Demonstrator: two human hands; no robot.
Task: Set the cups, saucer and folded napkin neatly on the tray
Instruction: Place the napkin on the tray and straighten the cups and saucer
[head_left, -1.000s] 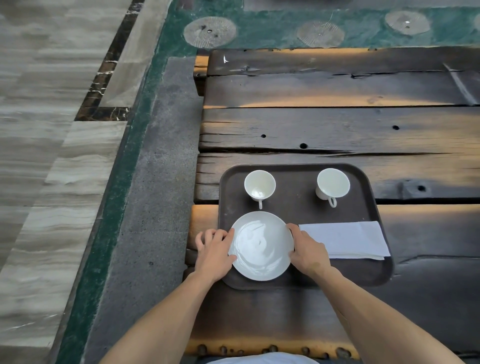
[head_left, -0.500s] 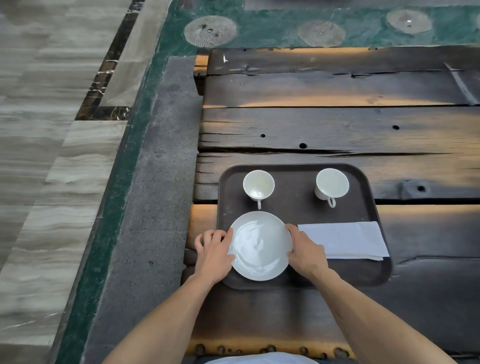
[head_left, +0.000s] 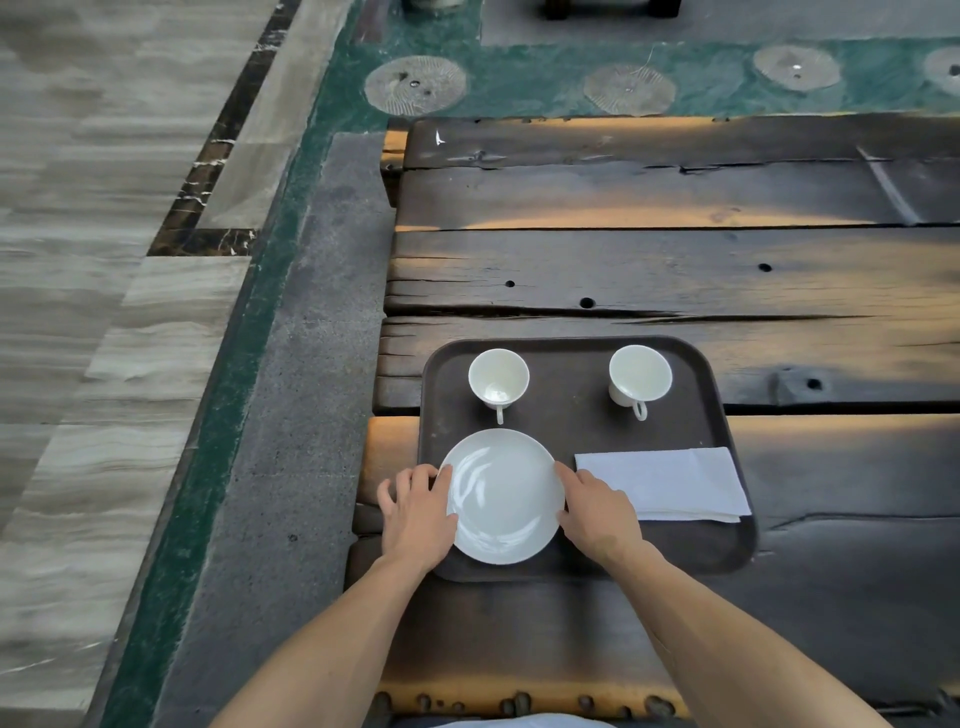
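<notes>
A dark brown tray lies on the wooden table. At its near left sits a white saucer. My left hand holds the saucer's left rim and my right hand holds its right rim. Two white cups stand at the tray's far side: the left cup and the right cup, both upright with handles toward me. A folded white napkin lies flat at the tray's near right, just beside my right hand.
The dark plank table stretches away and to the right beyond the tray. Its left edge runs close to the tray, with a grey stone strip and pale floor below. Round stone discs lie past the far edge.
Both hands stay on the saucer's rim. The saucer and the other things have hardly moved on the tray; my view has tilted slightly.
</notes>
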